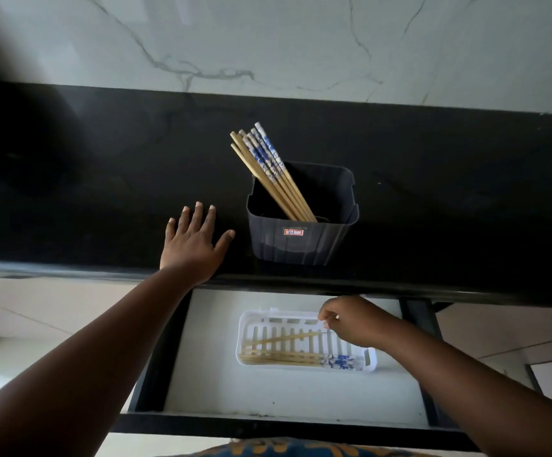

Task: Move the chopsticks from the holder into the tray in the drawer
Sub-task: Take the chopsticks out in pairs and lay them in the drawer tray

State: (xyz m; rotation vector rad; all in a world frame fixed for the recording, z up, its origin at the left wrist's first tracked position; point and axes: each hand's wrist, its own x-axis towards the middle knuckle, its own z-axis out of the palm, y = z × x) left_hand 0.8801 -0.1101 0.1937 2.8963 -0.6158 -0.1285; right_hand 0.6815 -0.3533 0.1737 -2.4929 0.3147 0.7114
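Several chopsticks (269, 171) stood bundled in the holder (301, 225), leaning up and left, patterned ends high, tips in the near corner.

Holder: dark ribbed tub on the counter (103, 192), near the front edge, directly above the open drawer (268, 390).

Tray (304, 341): white, slatted, lying in the drawer toward the back. A few chopsticks lay along its near wall, patterned ends to the right. One more chopstick (284, 338) lay slanted across the slats, its right end at the right hand.

Right hand (350, 321): over the tray's right end, fingers curled, thumb and forefinger pinching the slanted chopstick's end. Not yet let go, by the look of it.

Left hand (195, 242): flat on the counter, fingers spread and straight, just left of the holder, holding nothing and not touching it.

Risks, as judged:
- Slanted stick released at that angle could settle crosswise on the slats and not lie flush with the others.
- Thin tips could catch in the slat gaps if pushed lengthwise.
- Holder looked top-heavy with the bundle leaning one way; a sideways pull on the next stick could tip it or slide it toward the edge and into the drawer.
- Left hand was close enough to steady it, but was not doing so.
- Lifting from a tight bundle could drag neighbours out.
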